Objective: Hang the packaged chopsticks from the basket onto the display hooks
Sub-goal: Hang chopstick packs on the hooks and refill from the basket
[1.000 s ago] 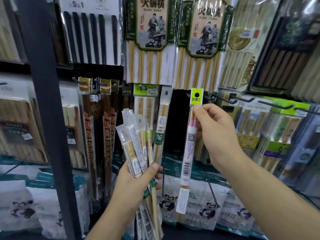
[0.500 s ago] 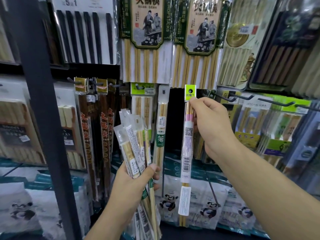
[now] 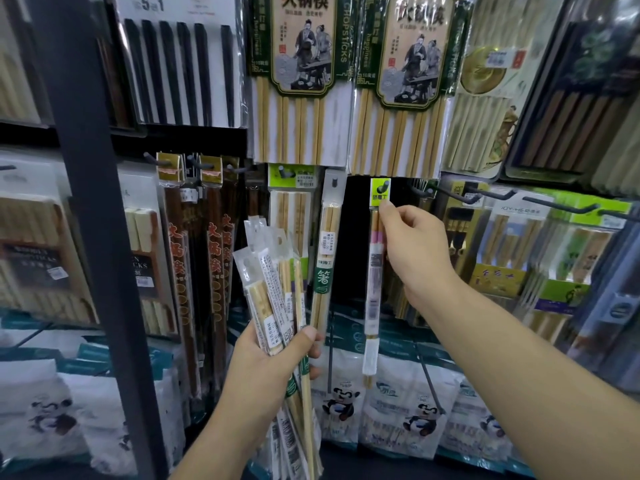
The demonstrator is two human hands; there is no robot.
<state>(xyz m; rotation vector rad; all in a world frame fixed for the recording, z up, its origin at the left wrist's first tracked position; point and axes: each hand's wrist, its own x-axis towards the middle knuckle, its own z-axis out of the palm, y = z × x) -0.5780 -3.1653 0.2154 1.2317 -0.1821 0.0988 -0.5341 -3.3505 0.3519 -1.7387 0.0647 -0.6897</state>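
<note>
The right hand (image 3: pixel 412 244) pinched a single chopstick pack (image 3: pixel 375 289) just under its green header card (image 3: pixel 380 195), at the hand's 10 o'clock. Whether the card's hole was threaded could not be told. At the pack's 8 o'clock, the left hand (image 3: pixel 263 362) gripped a fanned bundle of chopstick packs (image 3: pixel 273 292), its lower ends cut off.

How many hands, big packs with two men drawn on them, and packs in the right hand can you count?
Hands: 2, the left hand gripping a bundle of packs, and the right hand.
Big packs with two men drawn on them: 2.
Pack pinched by the right hand: 1.
Total: 5.
</note>
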